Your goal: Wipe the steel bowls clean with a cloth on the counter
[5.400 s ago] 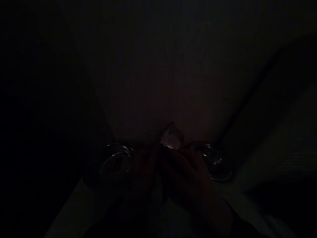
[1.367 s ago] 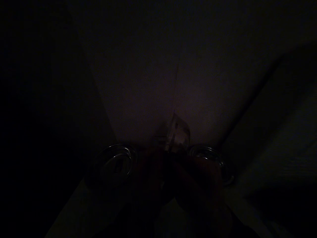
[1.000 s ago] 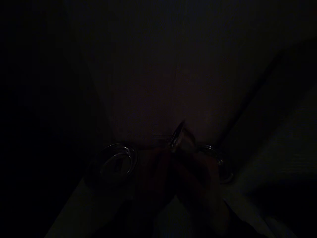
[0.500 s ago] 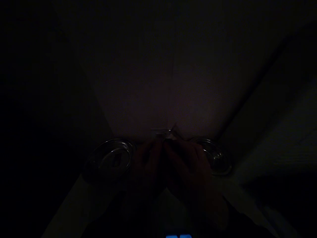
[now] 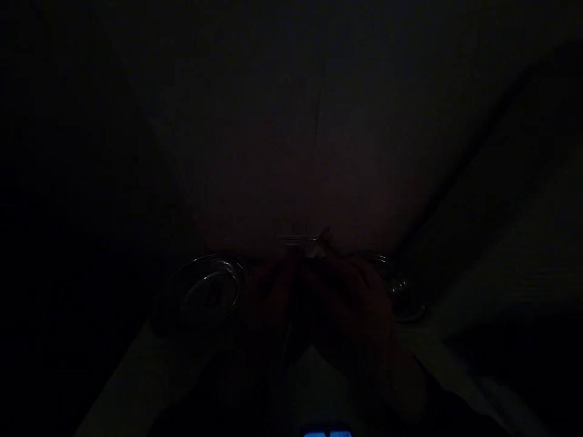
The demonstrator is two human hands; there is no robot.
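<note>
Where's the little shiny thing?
Head view, low centre: the little shiny thing is at the tips of the left hand and right hand, between the left dish and right dish.

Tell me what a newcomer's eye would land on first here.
The scene is nearly black, so glints draw the eye: a round shiny dish at left centre and a second dish at right. Between them the left hand and right hand meet at a small glinting piece; the dark hides the grip. A blue glow sits at the bottom edge.
</note>
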